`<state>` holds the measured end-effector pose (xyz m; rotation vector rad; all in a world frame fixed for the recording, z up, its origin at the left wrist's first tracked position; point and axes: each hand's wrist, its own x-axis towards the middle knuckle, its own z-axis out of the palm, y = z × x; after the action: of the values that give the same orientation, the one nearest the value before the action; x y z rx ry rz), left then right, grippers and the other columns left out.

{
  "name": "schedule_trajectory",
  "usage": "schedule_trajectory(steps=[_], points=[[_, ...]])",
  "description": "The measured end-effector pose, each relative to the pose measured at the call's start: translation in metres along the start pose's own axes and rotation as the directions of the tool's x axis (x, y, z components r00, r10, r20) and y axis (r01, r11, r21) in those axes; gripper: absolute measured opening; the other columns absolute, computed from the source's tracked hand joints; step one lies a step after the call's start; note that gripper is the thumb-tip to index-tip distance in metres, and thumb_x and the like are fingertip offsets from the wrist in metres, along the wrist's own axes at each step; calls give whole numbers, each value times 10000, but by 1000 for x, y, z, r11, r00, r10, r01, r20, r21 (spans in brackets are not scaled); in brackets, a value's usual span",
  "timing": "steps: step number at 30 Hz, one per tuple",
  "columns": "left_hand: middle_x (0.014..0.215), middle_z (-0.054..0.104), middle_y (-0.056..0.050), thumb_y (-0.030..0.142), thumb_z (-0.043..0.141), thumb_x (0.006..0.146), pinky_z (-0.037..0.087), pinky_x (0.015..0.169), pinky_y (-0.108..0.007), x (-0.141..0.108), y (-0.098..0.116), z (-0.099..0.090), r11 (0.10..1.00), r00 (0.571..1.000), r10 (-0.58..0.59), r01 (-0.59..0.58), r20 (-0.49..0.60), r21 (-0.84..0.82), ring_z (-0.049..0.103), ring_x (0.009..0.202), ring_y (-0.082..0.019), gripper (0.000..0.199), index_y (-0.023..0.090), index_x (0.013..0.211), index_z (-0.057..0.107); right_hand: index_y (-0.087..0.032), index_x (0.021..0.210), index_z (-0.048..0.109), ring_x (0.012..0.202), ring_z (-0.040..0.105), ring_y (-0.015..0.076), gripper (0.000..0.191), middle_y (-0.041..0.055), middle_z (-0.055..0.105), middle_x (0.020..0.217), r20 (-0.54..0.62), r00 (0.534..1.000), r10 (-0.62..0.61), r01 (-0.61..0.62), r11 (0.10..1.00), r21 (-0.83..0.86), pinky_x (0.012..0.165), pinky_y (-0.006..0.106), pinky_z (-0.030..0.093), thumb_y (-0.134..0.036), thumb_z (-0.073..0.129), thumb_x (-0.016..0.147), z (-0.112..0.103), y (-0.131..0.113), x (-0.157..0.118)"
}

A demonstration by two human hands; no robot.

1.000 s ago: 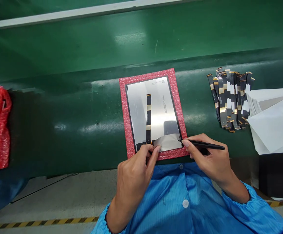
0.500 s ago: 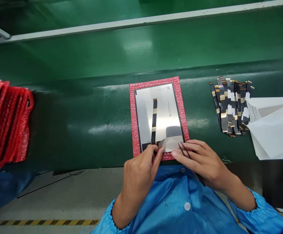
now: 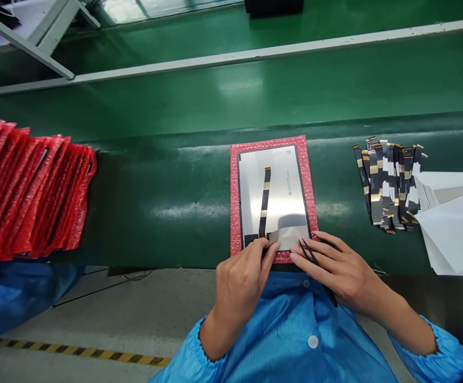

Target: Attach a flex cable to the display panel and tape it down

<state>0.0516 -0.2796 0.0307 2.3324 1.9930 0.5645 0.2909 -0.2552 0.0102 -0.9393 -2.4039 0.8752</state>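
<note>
- On the green tabletop (image 3: 155, 213), a silver-backed display panel (image 3: 251, 181) lies on a pink-red bubble-wrap sheet (image 3: 234, 213), directly before the person.
- Along the panel's back runs a black flex cable (image 3: 265, 199), its lower end by the dark bottom border.
- Across the panel's lower right lies a grey film strip (image 3: 293, 234).
- Left hand (image 3: 241, 274): thumb and forefinger close together at the strip's left end; I cannot tell whether they pinch it.
- Right hand (image 3: 341, 271): black tweezers (image 3: 315, 259) held among its fingers, fingertips at the strip's right end.
- To the right, piled flex cables (image 3: 391, 183) beside white sheets (image 3: 455, 229); far left, red bubble-wrap sleeves (image 3: 35, 197).
</note>
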Motion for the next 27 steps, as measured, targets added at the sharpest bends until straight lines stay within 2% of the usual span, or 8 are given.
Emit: schedule_trajectory(steps=[4, 6, 9, 11, 13, 17, 22, 27], points=[[578, 599, 73, 456, 559, 972, 356, 453, -262, -2, -6, -1, 993, 993, -17, 30, -114, 113, 545, 406, -91, 302, 187, 1105, 590, -517, 1492, 244, 1303, 631, 313, 741, -136, 635, 1369, -3, 1000, -14, 13, 1000, -12, 1255, 456, 352, -170, 541, 908, 2, 1, -1], [681, 660, 30, 382, 585, 968, 443, 538, -259, -5, -10, -3, 993, 987, 1, 18, -158, 119, 612, 520, -113, 324, 162, 1204, 562, -510, 1503, 219, 1320, 617, 303, 743, -132, 632, 1373, 6, 1000, -31, 31, 999, -36, 1265, 451, 332, -170, 528, 920, 3, 1, -1], [1049, 737, -58, 310, 641, 934, 537, 841, -313, -12, -14, -2, 977, 966, 199, -184, -163, 104, 699, 887, -179, 362, 221, 1280, 587, -510, 1512, 192, 1338, 605, 268, 733, -138, 627, 1380, 5, 998, -63, 63, 993, -100, 1280, 410, 312, -187, 511, 937, 3, 2, -1], [1221, 704, -42, 366, 672, 911, 502, 995, -349, -19, -15, 2, 933, 927, 355, -344, -123, 102, 670, 1084, -199, 420, 278, 1314, 592, -463, 1532, 195, 1352, 593, 253, 703, -116, 618, 1401, 8, 995, -98, 98, 980, -172, 1283, 395, 307, -206, 494, 950, 3, 2, -2], [1320, 659, -24, 444, 655, 913, 454, 1084, -358, -25, -17, 8, 903, 902, 426, -418, -74, 101, 630, 1193, -194, 463, 293, 1343, 574, -421, 1544, 211, 1373, 574, 236, 658, -97, 616, 1412, 17, 991, -136, 136, 956, -259, 1280, 407, 321, -222, 460, 969, 3, 3, -2], [1426, 579, -29, 489, 570, 957, 421, 1118, -396, -35, -28, 13, 917, 921, 387, -379, -45, 127, 581, 1276, -209, 452, 308, 1370, 549, -440, 1517, 291, 1394, 549, 193, 571, -111, 635, 1389, 31, 984, -174, 173, 913, -369, 1265, 422, 356, -237, 412, 997, 4, 4, -4], [1439, 559, -54, 462, 502, 994, 428, 1109, -428, -47, -43, 9, 947, 948, 313, -308, -54, 86, 559, 1300, -236, 424, 277, 1372, 554, -476, 1490, 325, 1390, 553, 187, 562, -151, 588, 1430, 36, 986, -163, 164, 909, -383, 1235, 422, 413, -228, 419, 995, 4, 4, -3], [1378, 617, -63, 427, 467, 1014, 445, 1095, -440, -51, -47, 9, 961, 953, 273, -276, -130, -6, 576, 1283, -230, 461, 218, 1425, 487, -451, 1496, 334, 1388, 555, 183, 541, -144, 544, 1475, 34, 985, -170, 169, 904, -393, 1238, 389, 410, -239, 402, 1004, 2, 2, -1]])
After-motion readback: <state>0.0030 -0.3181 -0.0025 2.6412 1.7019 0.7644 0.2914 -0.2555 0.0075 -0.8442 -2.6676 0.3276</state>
